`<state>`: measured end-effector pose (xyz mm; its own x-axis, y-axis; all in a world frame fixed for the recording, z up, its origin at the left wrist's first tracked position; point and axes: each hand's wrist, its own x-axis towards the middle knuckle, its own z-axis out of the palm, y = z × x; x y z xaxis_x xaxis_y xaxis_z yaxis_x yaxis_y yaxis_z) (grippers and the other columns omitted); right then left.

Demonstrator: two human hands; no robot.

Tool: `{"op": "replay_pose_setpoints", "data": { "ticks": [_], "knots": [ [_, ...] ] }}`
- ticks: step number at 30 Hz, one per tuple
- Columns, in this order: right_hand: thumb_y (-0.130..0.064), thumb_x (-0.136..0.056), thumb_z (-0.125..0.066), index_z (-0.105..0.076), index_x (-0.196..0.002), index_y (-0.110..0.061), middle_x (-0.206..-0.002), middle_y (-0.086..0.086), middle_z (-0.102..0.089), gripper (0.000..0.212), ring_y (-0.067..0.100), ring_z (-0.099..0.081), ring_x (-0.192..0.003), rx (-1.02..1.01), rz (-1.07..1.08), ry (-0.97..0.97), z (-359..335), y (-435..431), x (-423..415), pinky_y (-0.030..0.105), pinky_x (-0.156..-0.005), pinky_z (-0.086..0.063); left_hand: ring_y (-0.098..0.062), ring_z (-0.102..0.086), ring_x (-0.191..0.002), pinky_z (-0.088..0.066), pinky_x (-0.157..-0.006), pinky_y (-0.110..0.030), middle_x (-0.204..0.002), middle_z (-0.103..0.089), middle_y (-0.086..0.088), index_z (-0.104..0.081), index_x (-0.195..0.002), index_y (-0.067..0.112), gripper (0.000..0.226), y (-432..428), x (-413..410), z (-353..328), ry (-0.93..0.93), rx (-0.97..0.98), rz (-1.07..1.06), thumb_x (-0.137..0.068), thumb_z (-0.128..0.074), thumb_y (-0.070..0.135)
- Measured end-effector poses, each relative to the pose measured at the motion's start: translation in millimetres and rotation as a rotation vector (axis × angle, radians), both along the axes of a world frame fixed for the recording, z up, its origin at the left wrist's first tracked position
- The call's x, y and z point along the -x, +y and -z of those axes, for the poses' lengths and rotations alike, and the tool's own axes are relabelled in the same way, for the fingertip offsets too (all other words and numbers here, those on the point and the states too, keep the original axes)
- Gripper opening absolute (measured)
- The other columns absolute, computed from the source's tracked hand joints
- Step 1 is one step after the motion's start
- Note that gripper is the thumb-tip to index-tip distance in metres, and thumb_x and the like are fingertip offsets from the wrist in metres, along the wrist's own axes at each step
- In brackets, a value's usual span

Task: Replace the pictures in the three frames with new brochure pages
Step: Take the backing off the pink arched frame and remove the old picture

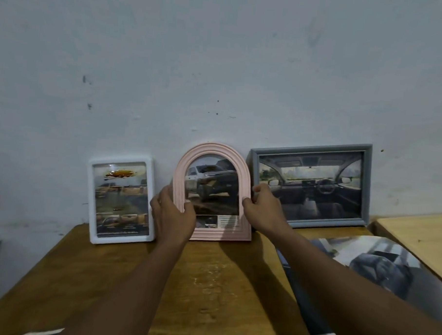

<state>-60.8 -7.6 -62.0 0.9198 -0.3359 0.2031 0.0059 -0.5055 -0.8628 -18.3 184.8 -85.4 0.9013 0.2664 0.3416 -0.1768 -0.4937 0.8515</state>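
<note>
Head view: pink arched frame [213,191] held at both sides, middle of three against the wall [219,66].

Stood upright on the wooden table [210,280], between the white frame [121,201] and the grey frame [310,184]. Clasped by left hand [173,216] on the left edge, thumb over the front; clasped by right hand [262,209] on the right edge, fingers closed around the rim. Judged either being set in place or picked up; cannot tell which. All three showing car pages. Brochure [377,265] lying open, near right. Next likely: let go gently, or lift and turn to reach the back.
</note>
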Motion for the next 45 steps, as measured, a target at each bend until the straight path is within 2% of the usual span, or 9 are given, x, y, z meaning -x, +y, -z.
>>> {"op": "replay_pose_setpoints", "data": {
  "ticks": [7, 12, 19, 23, 26, 30, 36, 40, 45],
  "knots": [
    [-0.024, -0.099, -0.055, -0.051, -0.118, -0.020, -0.108, 0.001, -0.059, 0.019, 0.024, -0.062, -0.101, -0.050, 0.113, -0.005, 5.4, 11.0, -8.5, 0.043, -0.082, -0.059, -0.025, -0.053, -0.125, -0.052, -0.095, -0.037, -0.146, -0.049, 0.003, -0.023, -0.156, 0.042, 0.070, 16.1, -6.7, 13.9, 0.089, 0.122, 0.218, -0.100, -0.061, 0.024],
    [-0.024, -0.101, -0.054, -0.057, -0.106, -0.017, -0.097, 0.001, -0.063, 0.010, 0.022, -0.066, -0.093, -0.092, 0.053, -0.039, -5.1, 3.8, 14.1, 0.033, -0.067, -0.057, -0.019, -0.058, -0.113, -0.052, -0.077, -0.026, -0.140, -0.053, 0.003, -0.027, -0.155, 0.040, 0.062, 29.3, 8.8, 7.5, 0.113, 0.078, 0.248, -0.102, -0.057, 0.028],
    [-0.021, -0.100, -0.057, -0.062, -0.102, -0.002, -0.097, 0.024, -0.066, 0.020, 0.039, -0.067, -0.090, -0.104, -0.079, 0.002, -40.7, -7.0, 74.6, 0.052, -0.079, -0.060, -0.027, -0.064, -0.108, -0.054, -0.096, -0.044, -0.122, -0.066, -0.006, -0.057, -0.137, 0.020, 0.042, 40.0, 63.4, -4.8, 0.451, 0.116, 0.398, -0.103, -0.051, 0.043],
    [-0.018, -0.096, -0.061, -0.067, -0.096, 0.008, -0.080, 0.021, -0.065, 0.027, 0.024, -0.066, -0.066, -0.040, -0.116, 0.002, -76.9, -5.2, 109.3, 0.033, -0.056, -0.056, -0.026, -0.069, -0.089, -0.056, -0.074, -0.036, -0.103, -0.071, -0.010, -0.064, -0.120, 0.012, 0.059, 38.9, 98.9, -8.3, 0.673, 0.140, 0.534, -0.097, -0.047, 0.064],
    [-0.026, -0.090, -0.068, -0.071, -0.090, 0.003, -0.068, 0.009, -0.065, 0.029, 0.011, -0.062, -0.048, 0.117, -0.094, 0.053, -98.2, 5.3, 126.1, 0.022, -0.044, -0.046, -0.028, -0.068, -0.097, -0.055, -0.080, -0.039, -0.111, -0.071, -0.011, -0.060, -0.123, 0.012, 0.070, 32.9, 118.6, -12.5, 0.731, 0.116, 0.626, -0.097, -0.035, 0.072],
    [-0.030, -0.089, -0.071, -0.071, -0.091, -0.002, -0.079, 0.014, -0.072, 0.029, 0.020, -0.071, -0.061, 0.165, -0.168, 0.126, -104.8, 36.6, 140.2, 0.024, -0.049, -0.054, -0.034, -0.065, -0.110, -0.054, -0.095, -0.046, -0.135, -0.060, -0.017, -0.047, -0.144, 0.016, 0.077, 31.4, 123.6, -37.7, 0.648, 0.147, 0.606, -0.097, -0.027, 0.073],
    [-0.024, -0.098, -0.060, -0.067, -0.100, 0.002, -0.082, 0.019, -0.068, 0.027, 0.026, -0.070, -0.063, 0.063, -0.321, 0.185, -81.5, 80.5, 141.7, 0.032, -0.053, -0.058, -0.029, -0.069, -0.089, -0.053, -0.067, -0.035, -0.096, -0.073, -0.015, -0.065, -0.115, 0.014, 0.068, 48.0, 132.8, -63.3, 0.641, 0.312, 0.591, -0.101, -0.024, 0.067],
    [-0.028, -0.096, -0.061, -0.070, -0.092, -0.006, -0.081, 0.010, -0.069, 0.024, 0.024, -0.067, -0.076, 0.340, -0.196, 0.154, -42.8, 67.5, 130.7, 0.038, -0.069, -0.059, -0.030, -0.068, -0.094, -0.054, -0.095, -0.042, -0.091, -0.074, -0.013, -0.065, -0.102, 0.022, 0.054, 67.2, 132.0, -38.1, 0.665, 0.261, 0.511, -0.102, -0.030, 0.064],
    [-0.042, -0.092, -0.061, -0.061, -0.122, -0.019, -0.125, 0.005, -0.061, 0.038, 0.024, -0.055, -0.111, 0.538, -0.061, 0.245, 19.8, 47.7, 124.0, 0.045, -0.093, -0.053, -0.015, -0.054, -0.063, -0.044, -0.055, -0.026, -0.073, -0.059, -0.001, -0.063, -0.097, 0.015, 0.050, 79.7, 132.6, -8.0, 0.703, 0.197, 0.492, -0.104, -0.038, 0.057]
  ]
}}
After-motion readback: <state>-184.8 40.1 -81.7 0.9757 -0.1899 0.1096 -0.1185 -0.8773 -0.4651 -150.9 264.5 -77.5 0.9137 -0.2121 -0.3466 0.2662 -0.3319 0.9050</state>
